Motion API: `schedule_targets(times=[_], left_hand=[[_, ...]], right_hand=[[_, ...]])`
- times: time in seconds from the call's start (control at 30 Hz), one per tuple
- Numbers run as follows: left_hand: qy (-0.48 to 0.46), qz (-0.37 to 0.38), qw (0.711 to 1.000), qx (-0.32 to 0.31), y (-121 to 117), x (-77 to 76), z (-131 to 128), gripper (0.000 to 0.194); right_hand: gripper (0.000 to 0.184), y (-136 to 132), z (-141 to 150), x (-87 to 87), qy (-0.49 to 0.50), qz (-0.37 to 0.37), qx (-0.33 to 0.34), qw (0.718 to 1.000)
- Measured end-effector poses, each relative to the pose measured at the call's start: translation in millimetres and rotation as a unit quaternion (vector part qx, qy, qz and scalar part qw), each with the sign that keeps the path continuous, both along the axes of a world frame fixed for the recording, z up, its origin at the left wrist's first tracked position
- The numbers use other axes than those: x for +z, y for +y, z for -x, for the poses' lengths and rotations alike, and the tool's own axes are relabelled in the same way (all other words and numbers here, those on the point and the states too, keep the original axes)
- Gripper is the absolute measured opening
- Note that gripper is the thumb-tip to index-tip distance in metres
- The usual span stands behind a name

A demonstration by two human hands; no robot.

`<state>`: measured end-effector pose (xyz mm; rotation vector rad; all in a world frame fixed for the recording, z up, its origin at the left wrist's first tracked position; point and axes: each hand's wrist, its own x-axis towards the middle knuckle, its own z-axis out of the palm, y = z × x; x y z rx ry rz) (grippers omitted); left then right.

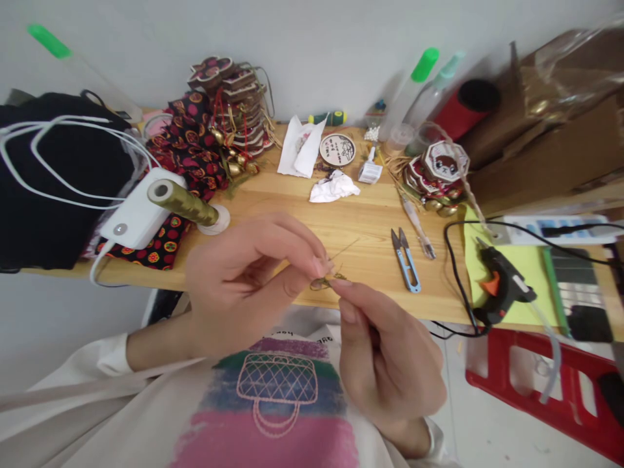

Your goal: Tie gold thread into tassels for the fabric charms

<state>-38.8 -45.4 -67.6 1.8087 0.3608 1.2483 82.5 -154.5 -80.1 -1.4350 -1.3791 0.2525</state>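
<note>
Over the table's front edge, my left hand [253, 276] is closed in a pinch on a thin olive-gold cord [347, 247], whose loose end sticks up to the right. My right hand [394, 354] meets it from the right, thumb and forefinger pinching the same cord where it loops and bunches. Fingertips of both hands nearly touch and partly hide the loop. Left of my hands stands a tilted spool of matching gold cord [182, 203]. Blue-handled thread snips [405, 261] lie on the wood to the right.
A black glue gun [504, 286] rests on yellow paper at the right, its cable looping nearby. Stacked flower-shaped ornaments [238, 97] with bells, patterned pouches [195, 123] and a white power adapter [141, 211] are at left. A pen [418, 224], crumpled tissue [334, 187] and cardboard box [546, 143] also sit there.
</note>
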Motion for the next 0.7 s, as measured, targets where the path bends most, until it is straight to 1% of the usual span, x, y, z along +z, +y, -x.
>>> schedule_targets(times=[0.2,0.3,0.47,0.57,0.7], left_hand=[[0.003,-0.016,1.0,0.003,1.6,-0.2,0.5,0.017],[0.009,-0.015,1.0,0.001,1.3,-0.3,1.7,0.017],[0.018,-0.016,1.0,-0.008,1.2,-0.8,3.1,0.018],[0.009,-0.013,1.0,-0.01,1.4,-1.0,2.4,0.018],[-0.001,-0.013,1.0,-0.009,1.6,-0.5,1.4,0.019]], right_hand=[[0.035,0.8,-1.2,1.0,-0.006,0.008,0.005,1.0],[0.031,-0.3,-1.2,1.6,-0.019,0.004,-0.004,1.0],[0.034,-1.2,-0.4,1.2,-0.027,0.012,-0.005,1.0],[0.032,-0.5,0.4,1.2,-0.013,0.009,0.0,1.0],[0.028,0.4,1.8,2.4,0.035,0.02,-0.003,0.999]])
